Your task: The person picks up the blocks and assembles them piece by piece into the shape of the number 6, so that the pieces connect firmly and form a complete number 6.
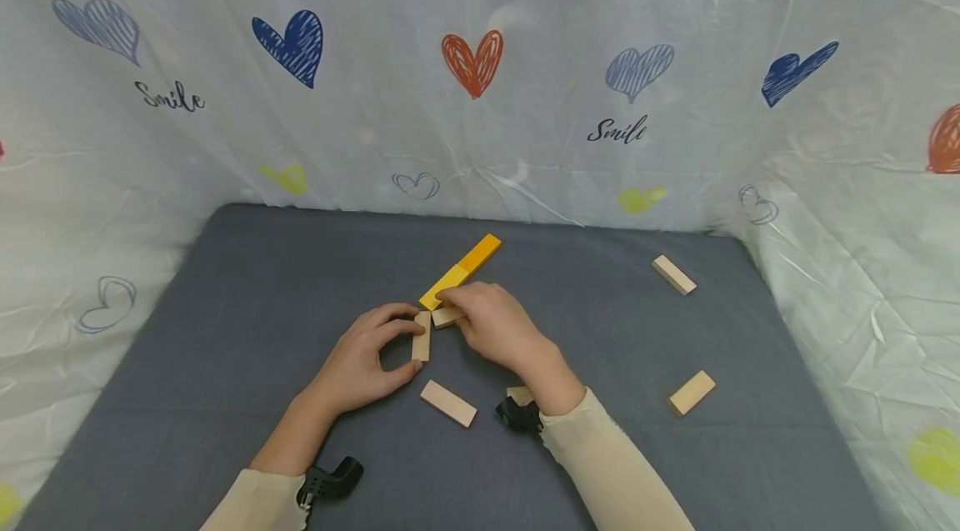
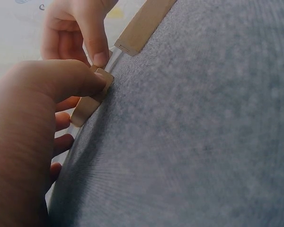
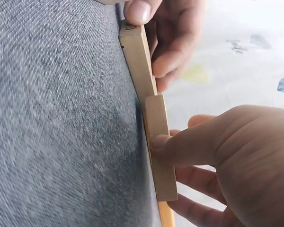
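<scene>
My left hand [image 1: 372, 356] pinches a plain wooden block [image 1: 422, 339] between its thumb and fingers, with the block lying lengthwise on the cloth. In my right hand [image 1: 498, 329] is another plain block [image 1: 446, 317], gripped by the thumb and fingers, its left end close to the top of the first. The right wrist view shows this right-hand block [image 3: 162, 142] under the thumb. Just behind both hands, a yellow block [image 1: 444, 285] and an orange block [image 1: 480, 251] lie end to end in a slanting line.
A loose plain block [image 1: 448, 403] lies in front of the hands. Another block [image 1: 519, 394] is partly hidden by the right wrist. Two more, a far block [image 1: 674, 274] and a nearer block [image 1: 692, 393], lie to the right on the grey cloth [image 1: 247, 306]. A printed curtain [image 1: 375, 131] rises behind.
</scene>
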`<action>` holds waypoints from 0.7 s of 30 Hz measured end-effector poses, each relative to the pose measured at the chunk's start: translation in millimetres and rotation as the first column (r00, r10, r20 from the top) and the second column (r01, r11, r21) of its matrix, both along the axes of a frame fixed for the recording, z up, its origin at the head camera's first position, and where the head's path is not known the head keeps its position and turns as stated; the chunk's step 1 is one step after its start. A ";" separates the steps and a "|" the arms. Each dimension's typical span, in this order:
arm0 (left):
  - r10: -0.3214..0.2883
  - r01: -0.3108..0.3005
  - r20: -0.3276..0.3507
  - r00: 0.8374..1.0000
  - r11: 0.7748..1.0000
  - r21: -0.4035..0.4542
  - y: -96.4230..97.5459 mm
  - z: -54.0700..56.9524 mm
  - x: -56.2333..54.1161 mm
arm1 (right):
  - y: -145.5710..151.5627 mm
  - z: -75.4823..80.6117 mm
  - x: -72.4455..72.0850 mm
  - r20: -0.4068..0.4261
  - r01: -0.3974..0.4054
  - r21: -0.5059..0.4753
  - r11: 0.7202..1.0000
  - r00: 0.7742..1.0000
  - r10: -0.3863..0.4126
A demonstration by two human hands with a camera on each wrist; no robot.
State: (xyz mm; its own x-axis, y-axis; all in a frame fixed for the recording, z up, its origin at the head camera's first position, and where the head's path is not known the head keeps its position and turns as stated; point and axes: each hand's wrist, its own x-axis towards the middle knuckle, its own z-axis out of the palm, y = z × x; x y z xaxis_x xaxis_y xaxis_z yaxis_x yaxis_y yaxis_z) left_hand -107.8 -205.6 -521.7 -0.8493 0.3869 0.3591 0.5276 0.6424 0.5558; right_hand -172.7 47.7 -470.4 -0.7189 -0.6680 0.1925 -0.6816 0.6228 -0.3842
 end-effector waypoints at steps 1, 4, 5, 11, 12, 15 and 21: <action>0.000 0.000 0.001 1.000 1.000 0.000 0.1 0.2 -0.1 | -0.1 -0.4 -0.2 -0.002 -0.001 -0.002 1.000 1.000 0.001; 0.000 0.000 0.001 1.000 1.000 0.000 0.1 0.3 -0.1 | -0.5 -2.4 -1.0 -0.014 -0.013 -0.005 1.000 1.000 0.013; 0.001 -0.001 0.001 1.000 1.000 0.000 0.2 0.2 -0.2 | -0.7 -2.9 -1.2 -0.017 -0.015 -0.005 1.000 1.000 0.015; 0.000 0.000 0.003 1.000 1.000 0.001 0.5 -0.4 0.2 | -0.7 -4.0 -1.2 -0.016 -0.006 0.014 1.000 1.000 0.006; 0.000 0.000 0.004 1.000 1.000 0.001 0.5 -0.3 0.4 | -0.6 -4.3 -1.1 -0.013 -0.004 0.016 1.000 1.000 0.004; 0.001 -0.001 0.007 1.000 1.000 0.002 0.8 -0.1 0.8 | -0.5 -4.0 -1.0 -0.002 -0.004 0.012 1.000 1.000 0.004; 0.003 -0.003 0.008 1.000 1.000 0.003 1.0 0.3 0.6 | -0.9 -4.8 -1.4 -0.008 -0.004 0.019 1.000 1.000 0.004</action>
State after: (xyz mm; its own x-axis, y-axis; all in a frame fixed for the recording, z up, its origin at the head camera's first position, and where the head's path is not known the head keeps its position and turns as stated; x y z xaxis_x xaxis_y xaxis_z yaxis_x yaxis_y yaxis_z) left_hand -107.2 -204.6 -521.4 -0.8534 0.3835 0.3531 0.5212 0.6421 0.5621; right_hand -174.1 46.8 -475.2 -0.7148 -0.6742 0.1858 -0.6870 0.6271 -0.3671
